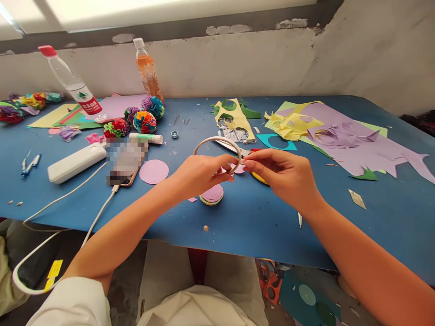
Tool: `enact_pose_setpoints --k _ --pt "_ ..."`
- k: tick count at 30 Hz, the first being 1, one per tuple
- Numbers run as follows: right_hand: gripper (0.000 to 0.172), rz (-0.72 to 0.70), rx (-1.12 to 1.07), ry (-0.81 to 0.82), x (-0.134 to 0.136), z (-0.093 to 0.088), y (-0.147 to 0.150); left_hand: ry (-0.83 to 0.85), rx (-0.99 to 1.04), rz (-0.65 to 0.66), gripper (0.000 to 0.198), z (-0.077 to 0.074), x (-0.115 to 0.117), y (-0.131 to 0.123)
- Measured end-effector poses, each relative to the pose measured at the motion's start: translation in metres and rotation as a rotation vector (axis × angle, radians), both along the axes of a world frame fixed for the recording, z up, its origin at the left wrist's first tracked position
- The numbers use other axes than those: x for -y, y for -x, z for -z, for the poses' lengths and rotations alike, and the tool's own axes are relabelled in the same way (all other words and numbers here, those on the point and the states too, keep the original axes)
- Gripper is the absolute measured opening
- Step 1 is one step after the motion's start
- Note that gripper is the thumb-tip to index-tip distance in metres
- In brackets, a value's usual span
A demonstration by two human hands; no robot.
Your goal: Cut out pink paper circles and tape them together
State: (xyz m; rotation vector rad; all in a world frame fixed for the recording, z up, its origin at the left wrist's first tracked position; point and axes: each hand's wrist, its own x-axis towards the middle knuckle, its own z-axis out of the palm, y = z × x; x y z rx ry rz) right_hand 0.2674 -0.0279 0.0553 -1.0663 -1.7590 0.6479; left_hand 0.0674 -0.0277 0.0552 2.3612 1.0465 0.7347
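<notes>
My left hand (207, 174) is closed on a thin, pale ring that looks like a narrow tape roll (217, 139), held upright above the table. At the ring's right edge, the thumb and forefinger of my right hand (287, 174) are pinched together; what lies between them is too small to make out. Below my left hand sits a stack of round paper discs (212, 195), pink on top. A larger pink paper circle (154, 172) lies to its left. Behind my hands are scissors with a yellow handle (261, 178), partly hidden.
A phone (127, 160) on a white cable, a white power bank (76, 163) and a glue stick (146, 138) lie left. Two bottles stand behind, one with orange drink (147, 70). Ruffled paper flowers (144, 122) are nearby. Cut purple paper (360, 136) spreads right.
</notes>
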Motion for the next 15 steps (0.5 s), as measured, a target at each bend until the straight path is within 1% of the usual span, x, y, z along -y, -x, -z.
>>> enact_pose_setpoints --k 2,4,7,9,11,15 --pt "0.021 -0.021 -0.07 0.179 -0.003 -0.001 0.001 -0.141 -0.169 -0.115 0.016 0.001 -0.001 -0.001" --pt "0.023 -0.066 -0.138 0.323 -0.006 0.0 0.001 -0.258 -0.297 -0.187 0.014 0.003 -0.002 -0.001" --pt "0.025 -0.134 -0.251 0.453 -0.011 0.005 0.003 -0.402 -0.379 -0.207 0.009 0.007 -0.006 0.0" --pt "0.027 -0.154 -0.297 0.498 -0.014 0.01 0.005 -0.474 -0.398 -0.201 0.009 0.01 -0.009 0.002" --pt "0.029 -0.142 -0.315 0.513 -0.016 0.015 0.007 -0.503 -0.432 -0.215 0.011 0.012 -0.011 0.005" --pt "0.028 -0.094 -0.343 0.44 -0.017 0.016 0.009 -0.504 -0.493 -0.251 0.014 0.012 -0.014 0.008"
